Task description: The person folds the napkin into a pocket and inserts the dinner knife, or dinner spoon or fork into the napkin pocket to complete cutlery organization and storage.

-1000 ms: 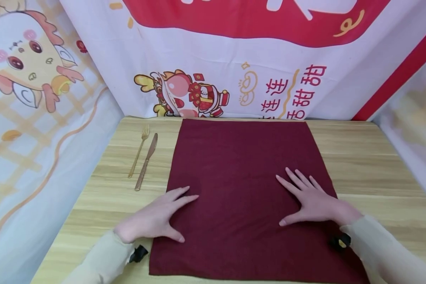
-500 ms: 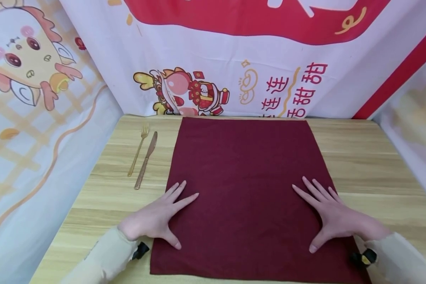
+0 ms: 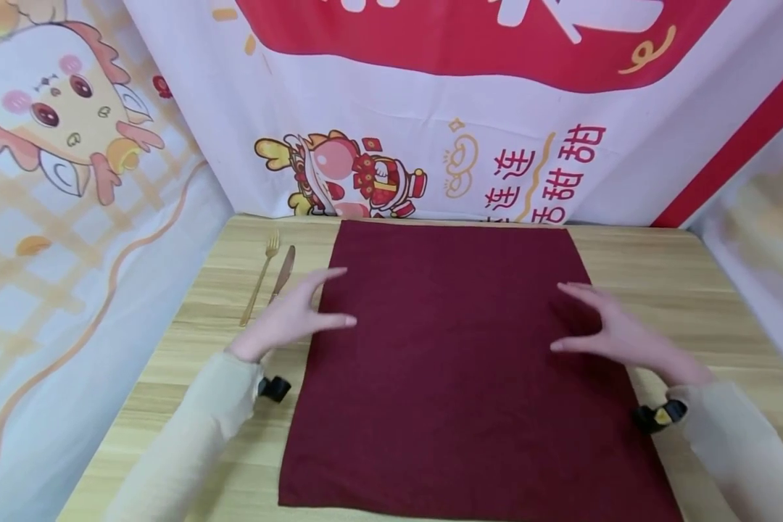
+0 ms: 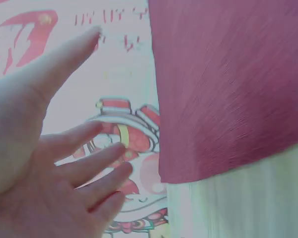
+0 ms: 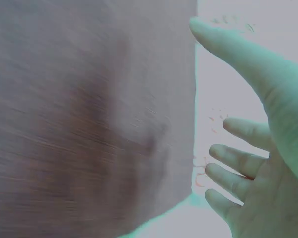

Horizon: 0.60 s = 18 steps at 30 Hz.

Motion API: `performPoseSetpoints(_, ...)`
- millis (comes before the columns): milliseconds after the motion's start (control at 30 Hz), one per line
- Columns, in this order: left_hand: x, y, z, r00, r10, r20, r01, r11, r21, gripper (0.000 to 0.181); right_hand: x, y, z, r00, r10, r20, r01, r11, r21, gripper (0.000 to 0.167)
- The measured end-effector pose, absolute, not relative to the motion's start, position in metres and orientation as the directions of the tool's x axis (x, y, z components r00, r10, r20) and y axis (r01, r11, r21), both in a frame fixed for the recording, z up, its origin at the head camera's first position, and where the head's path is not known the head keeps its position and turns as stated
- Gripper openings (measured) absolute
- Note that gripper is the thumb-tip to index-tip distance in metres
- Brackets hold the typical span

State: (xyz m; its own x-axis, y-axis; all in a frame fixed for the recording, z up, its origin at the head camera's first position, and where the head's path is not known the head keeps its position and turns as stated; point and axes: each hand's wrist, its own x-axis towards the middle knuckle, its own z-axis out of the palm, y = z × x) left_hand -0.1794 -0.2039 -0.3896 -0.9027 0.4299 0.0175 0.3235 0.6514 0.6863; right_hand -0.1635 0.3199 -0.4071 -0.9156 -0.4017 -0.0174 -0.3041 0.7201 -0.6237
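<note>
A dark red cloth [image 3: 457,377] lies spread flat on the wooden table. Above its left edge hovers the left hand [image 3: 293,312], fingers apart and holding nothing; in the left wrist view this hand [image 4: 64,163] shows its palm beside the cloth [image 4: 223,89]. Over the cloth's right edge the right hand [image 3: 620,330] is raised, thumb and fingers spread with nothing between them. The right wrist view shows that hand [image 5: 268,163] apart from the cloth [image 5: 89,99], its fingers loosely extended.
Left of the cloth, a gold fork [image 3: 258,286] and a knife [image 3: 286,270] lie on the wooden table [image 3: 678,312]; the left hand partly covers the knife. A printed curtain [image 3: 431,101] hangs behind the table's far edge, with another patterned sheet [image 3: 59,290] at the left.
Both hands have lifted from the cloth and moved toward the table's far side. The right hand has also shifted outward to the right. The cloth stays flat.
</note>
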Motion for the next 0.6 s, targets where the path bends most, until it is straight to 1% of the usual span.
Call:
performPoseSetpoints(167,-0.220,-0.201,-0.389,-0.954,0.289,0.083,0.253,0.621,0.742,0.082,-0.199,0.332,-0.392,-0.958,-0.272,-0.089,-0.146,0.732,-0.665,0.097)
performPoseSetpoints(333,-0.256,-0.198,-0.396,-0.977,0.187,0.103,0.189,0.532,0.826,0.076,-0.232,0.344,-0.389,-0.976,-0.194,-0.099,-0.076,0.729,-0.681,0.091)
performPoseSetpoints(467,-0.282,-0.197,-0.403,-0.988,0.127,0.084,0.134,0.465,0.875,0.071,-0.252,0.349,-0.390,-0.981,-0.135,-0.142,0.001,0.722,-0.691,0.097)
performPoseSetpoints(600,-0.303,-0.198,-0.410,-0.997,0.074,0.032,0.059,0.399,0.915,0.071,-0.268,0.348,-0.395,-0.975,-0.095,-0.201,0.077,0.705,-0.706,0.102)
